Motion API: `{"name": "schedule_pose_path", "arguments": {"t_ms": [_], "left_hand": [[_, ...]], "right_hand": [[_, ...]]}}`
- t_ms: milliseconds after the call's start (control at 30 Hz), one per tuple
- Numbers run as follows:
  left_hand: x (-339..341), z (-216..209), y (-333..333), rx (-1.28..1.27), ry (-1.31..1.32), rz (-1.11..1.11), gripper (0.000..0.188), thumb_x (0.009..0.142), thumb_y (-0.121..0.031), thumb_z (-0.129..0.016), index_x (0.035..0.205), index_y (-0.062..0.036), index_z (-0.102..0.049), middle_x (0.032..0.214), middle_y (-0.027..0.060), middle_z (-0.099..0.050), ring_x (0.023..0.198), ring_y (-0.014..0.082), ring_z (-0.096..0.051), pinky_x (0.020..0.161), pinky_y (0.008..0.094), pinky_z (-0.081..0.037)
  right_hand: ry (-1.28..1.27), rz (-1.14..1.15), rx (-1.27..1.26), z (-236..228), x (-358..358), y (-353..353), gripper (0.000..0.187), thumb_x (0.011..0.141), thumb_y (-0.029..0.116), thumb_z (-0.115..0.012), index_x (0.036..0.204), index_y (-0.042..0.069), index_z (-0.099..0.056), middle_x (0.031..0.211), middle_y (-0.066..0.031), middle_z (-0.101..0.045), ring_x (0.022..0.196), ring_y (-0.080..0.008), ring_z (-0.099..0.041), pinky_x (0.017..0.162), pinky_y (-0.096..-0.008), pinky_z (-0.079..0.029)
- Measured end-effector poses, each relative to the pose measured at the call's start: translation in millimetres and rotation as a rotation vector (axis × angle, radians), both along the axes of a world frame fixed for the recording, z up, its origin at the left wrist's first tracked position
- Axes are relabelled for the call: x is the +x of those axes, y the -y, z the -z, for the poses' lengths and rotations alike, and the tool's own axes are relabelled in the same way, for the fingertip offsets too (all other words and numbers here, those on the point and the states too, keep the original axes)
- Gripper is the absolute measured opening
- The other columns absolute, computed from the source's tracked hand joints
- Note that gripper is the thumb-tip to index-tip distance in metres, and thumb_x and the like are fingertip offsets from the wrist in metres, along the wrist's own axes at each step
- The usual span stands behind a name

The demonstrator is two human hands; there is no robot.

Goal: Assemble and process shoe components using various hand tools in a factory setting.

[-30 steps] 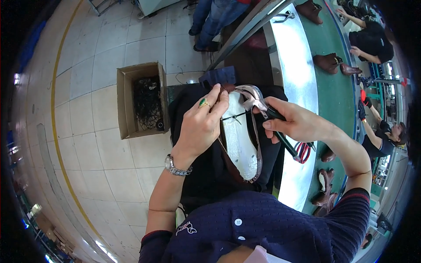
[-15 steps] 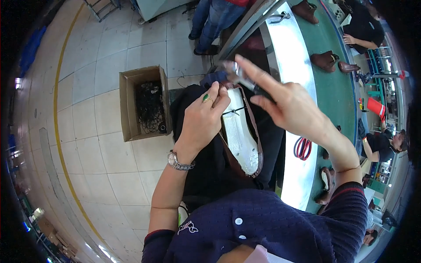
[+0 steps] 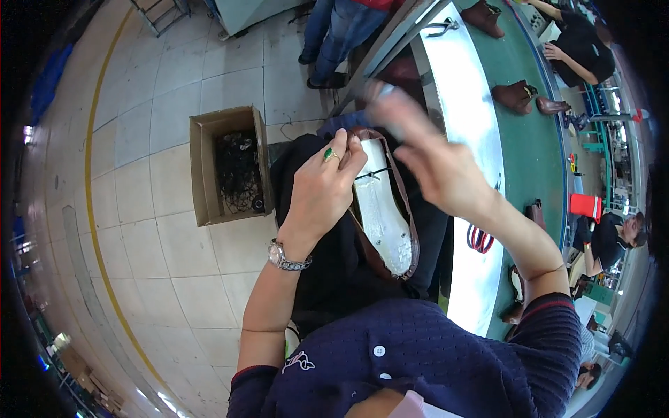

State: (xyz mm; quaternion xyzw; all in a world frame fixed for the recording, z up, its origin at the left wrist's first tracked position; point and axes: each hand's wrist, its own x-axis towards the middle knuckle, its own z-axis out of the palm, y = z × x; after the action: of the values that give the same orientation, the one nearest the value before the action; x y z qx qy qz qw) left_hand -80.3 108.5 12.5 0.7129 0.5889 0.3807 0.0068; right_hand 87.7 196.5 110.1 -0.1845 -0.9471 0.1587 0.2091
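A brown leather shoe upper (image 3: 412,230) lies sole-up across my lap, with its toe toward me. Its whitish bottom (image 3: 382,209) is exposed, and a dark tie or lace (image 3: 373,174) crosses it. My left hand (image 3: 322,181) pinches the shoe's rim at the far end, thumb and fingers pressed together. My right hand (image 3: 446,171) is raised just right of that end, apart from the shoe and smeared by motion. In its fingers is a metal hand tool (image 3: 378,90), too blurred to name exactly.
A cardboard box (image 3: 202,174) holding dark tangled scraps stands on the tiled floor at left. To the right run a shiny metal bench (image 3: 470,279) with red-and-black handles (image 3: 479,239) and a green conveyor (image 3: 512,63) carrying brown boots (image 3: 514,96). Co-workers stand beyond.
My right hand has shifted slightly and turned, its tool now more blurred. My left hand and the shoe stay nearly in place. A co-worker at right has moved beside a red container.
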Motion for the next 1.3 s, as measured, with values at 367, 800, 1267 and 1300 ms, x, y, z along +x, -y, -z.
{"name": "schedule_pose_path", "arguments": {"t_ms": [367,800,1267,1300], "left_hand": [[2.0,-2.1,-2.4,0.005,-0.005,0.001,0.028,0.077,0.002,-0.059,0.104,-0.003,-0.064,0.113,0.021,-0.065,0.085,0.027,-0.068,0.072,0.0332,-0.055],[-4.4,2.8,1.0,-0.006,0.068,0.001,0.029,0.076,0.003,-0.061,0.103,-0.0061,-0.065,0.117,0.0181,-0.065,0.083,0.0295,-0.068,0.07,0.0349,-0.055],[-5.2,-3.0,9.7,-0.28,0.604,-0.083,0.035,0.091,-0.009,-0.063,0.118,0.0,-0.042,0.111,0.0183,-0.066,0.096,0.0255,-0.067,0.084,0.0302,-0.05],[-4.6,-3.2,9.8,-0.281,0.603,-0.088,0.035,0.091,-0.009,-0.063,0.118,0.0,-0.042,0.111,0.0183,-0.066,0.096,0.0255,-0.067,0.084,0.0302,-0.05]], "right_hand": [[0.31,0.095,-0.293,11.5,22.6,-0.2,0.067,0.091,0.001,-0.053,0.15,0.022,-0.028,0.133,-0.0221,-0.054,0.085,-0.0362,-0.069,0.07,-0.0398,-0.058],[0.484,0.049,-0.143,15.0,17.4,-9.5,0.062,0.1,0.02,-0.049,0.153,0.029,-0.018,0.064,-0.0087,-0.064,0.046,-0.0221,-0.061,0.041,-0.0276,-0.047],[0.498,-0.14,-0.086,-17.1,-7.5,-21.0,0.07,0.097,0.019,-0.052,0.154,0.029,-0.013,0.066,-0.0107,-0.065,0.042,-0.0142,-0.057,0.037,-0.0287,-0.041],[0.497,-0.144,-0.087,-15.1,-6.4,-18.8,0.07,0.097,0.019,-0.052,0.154,0.029,-0.013,0.066,-0.0107,-0.065,0.042,-0.0142,-0.057,0.037,-0.0287,-0.041]]}}
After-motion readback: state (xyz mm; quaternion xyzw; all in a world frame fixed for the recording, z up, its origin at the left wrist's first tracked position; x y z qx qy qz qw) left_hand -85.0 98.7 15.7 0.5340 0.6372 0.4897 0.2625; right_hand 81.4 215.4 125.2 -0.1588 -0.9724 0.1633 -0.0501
